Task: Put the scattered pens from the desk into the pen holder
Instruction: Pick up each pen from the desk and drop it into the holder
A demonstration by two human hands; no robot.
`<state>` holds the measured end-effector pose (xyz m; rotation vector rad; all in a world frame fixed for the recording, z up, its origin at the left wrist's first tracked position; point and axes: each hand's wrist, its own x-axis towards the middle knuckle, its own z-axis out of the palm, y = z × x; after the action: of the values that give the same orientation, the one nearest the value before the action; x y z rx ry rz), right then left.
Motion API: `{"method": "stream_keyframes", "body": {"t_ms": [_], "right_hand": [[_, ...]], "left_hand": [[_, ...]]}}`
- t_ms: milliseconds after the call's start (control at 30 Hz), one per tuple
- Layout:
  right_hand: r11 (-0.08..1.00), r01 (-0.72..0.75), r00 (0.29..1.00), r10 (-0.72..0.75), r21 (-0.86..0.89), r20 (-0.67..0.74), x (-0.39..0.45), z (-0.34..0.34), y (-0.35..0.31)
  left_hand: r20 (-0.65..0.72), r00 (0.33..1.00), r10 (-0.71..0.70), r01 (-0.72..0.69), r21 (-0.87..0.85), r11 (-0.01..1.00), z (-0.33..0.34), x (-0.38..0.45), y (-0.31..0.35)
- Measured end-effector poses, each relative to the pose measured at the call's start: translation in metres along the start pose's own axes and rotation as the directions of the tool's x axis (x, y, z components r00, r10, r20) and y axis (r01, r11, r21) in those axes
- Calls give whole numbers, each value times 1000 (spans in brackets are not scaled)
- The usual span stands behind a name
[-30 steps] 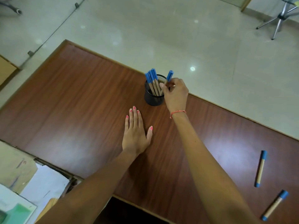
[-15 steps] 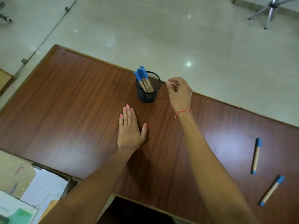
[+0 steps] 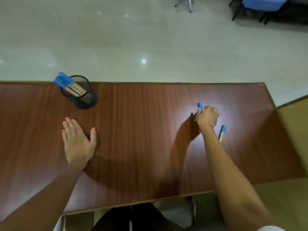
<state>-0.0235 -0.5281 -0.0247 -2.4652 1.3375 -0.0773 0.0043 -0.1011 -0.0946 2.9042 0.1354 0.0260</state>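
Observation:
A black mesh pen holder (image 3: 84, 102) stands at the far left of the brown desk (image 3: 141, 122), with several blue-capped tan pens (image 3: 70, 86) leaning in it. My left hand (image 3: 77, 142) lies flat and open on the desk, in front of the holder. My right hand (image 3: 206, 118) is far to the right, fingers closed around a pen whose blue cap (image 3: 200, 106) sticks out above them. A second blue-capped pen (image 3: 222, 132) lies on the desk just right of my right wrist, partly hidden by my forearm.
The desk's far edge runs behind the holder, with pale tiled floor (image 3: 150, 39) beyond. A lighter wooden surface (image 3: 295, 130) adjoins the desk's right end. Chair legs (image 3: 185, 3) and a blue seat (image 3: 261, 3) stand at the top right.
My right hand has left the holder, swung right across the desk and closed on a loose pen. The view has turned right. My left hand stays flat.

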Motion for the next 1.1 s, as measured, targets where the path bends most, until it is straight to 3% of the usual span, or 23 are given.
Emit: {"method": "stream_keyframes", "body": {"t_ms": [133, 300, 400, 533, 700, 900, 1000, 1100], "right_hand": [[998, 33, 998, -31, -44, 46, 0, 11, 5], [1000, 16, 1000, -16, -4, -8, -3, 18, 2], [992, 11, 999, -7, 123, -33, -5, 15, -7], [909, 222, 975, -202, 354, -93, -23, 5, -64], [601, 462, 868, -458, 652, -193, -78, -16, -182], [270, 569, 711, -636, 777, -300, -148, -3, -290], [272, 650, 601, -755, 710, -262, -175, 21, -316], [384, 752, 546, -818, 537, -180, -184, 51, -324]], "left_hand": [[3, 1000, 1, -1, -11, 1000, 1, 0, -1], [-2, 1000, 10, -10, 0, 1000, 0, 1, -3], [11, 1000, 13, -13, 19, 1000, 3, -1, 2], [29, 1000, 2, -3, 24, 1000, -1, 0, 2], [37, 999, -14, 12, 35, 999, -5, 1, 1], [68, 997, -31, 30, 9, 999, -9, 3, 1], [73, 997, -32, 33, -8, 999, -11, 3, 1], [101, 994, -37, 37, 0, 999, -11, 3, 0]]}}
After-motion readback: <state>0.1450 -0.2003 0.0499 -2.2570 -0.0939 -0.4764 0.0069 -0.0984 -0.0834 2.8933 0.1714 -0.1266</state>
